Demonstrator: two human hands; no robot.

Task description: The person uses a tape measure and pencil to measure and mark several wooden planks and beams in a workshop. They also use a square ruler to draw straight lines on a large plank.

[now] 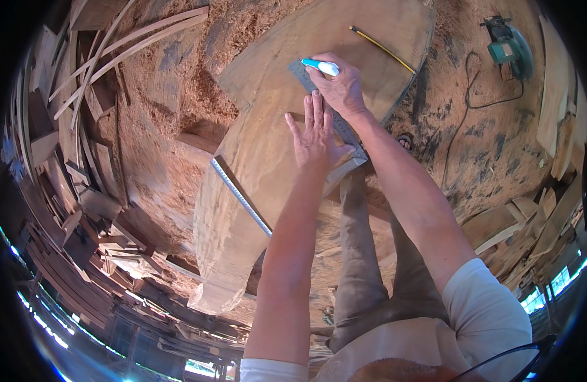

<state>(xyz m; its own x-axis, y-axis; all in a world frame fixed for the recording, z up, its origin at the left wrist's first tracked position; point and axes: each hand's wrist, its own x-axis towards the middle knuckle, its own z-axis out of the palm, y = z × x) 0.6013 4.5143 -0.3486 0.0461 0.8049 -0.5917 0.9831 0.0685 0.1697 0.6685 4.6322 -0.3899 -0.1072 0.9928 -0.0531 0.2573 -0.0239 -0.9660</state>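
A broad slab of wood (255, 137) with a curved outline lies below my hands. Across it runs a grey try square (348, 132), its pale stock toward me. My left hand (316, 137) presses flat on the square's blade and the wood beside it, fingers spread. Between the fingers of my right hand (338, 89) is a blue-and-white pen (320, 65); its blue end points left, close to the far end of the blade. A silver ruler (241, 196) lies on the slab left of my forearm. A thin yellow-and-black stick, like a pencil (382, 49), lies at the far right.
A green circular saw (510, 51) sits on the sawdust-covered floor at the far right, its dark cord (462, 130) trailing toward me. Long wood strips (131, 51) and offcuts pile up on the left. More boards (551, 89) line the right side.
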